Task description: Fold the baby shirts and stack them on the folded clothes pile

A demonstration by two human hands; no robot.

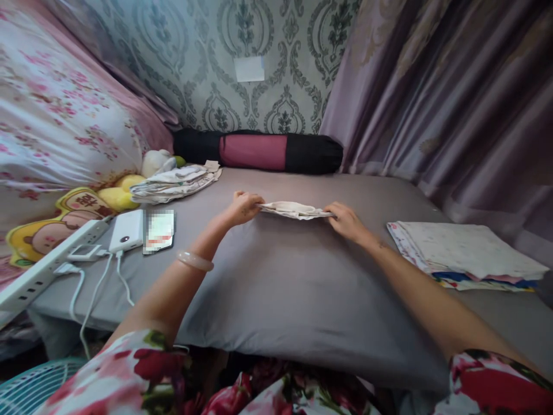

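Note:
A folded cream cloth point(294, 209) is stretched level between my two hands, over the middle of the grey-covered surface point(276, 288). My left hand point(247, 207) pinches its left end, and a pale bangle point(195, 261) circles that wrist. At the opposite end, the fingers of my right hand point(345, 222) are closed on the cloth's edge. The cloth looks several layers thick and sags slightly. I cannot tell what kind of garment or textile it is. To the left behind my left hand lies a stack of folded white cloths point(177, 183). Another stack of folded printed fabric point(466, 248) lies at the right.
At the left are a white power strip point(43, 268) with plugged-in cables, a white power bank point(126, 230), a blurred-out card or phone point(159, 231) and plush toys point(123, 193). A black and maroon bolster bag point(254, 151) lies against the wall. Purple curtains point(401, 86) hang at the right.

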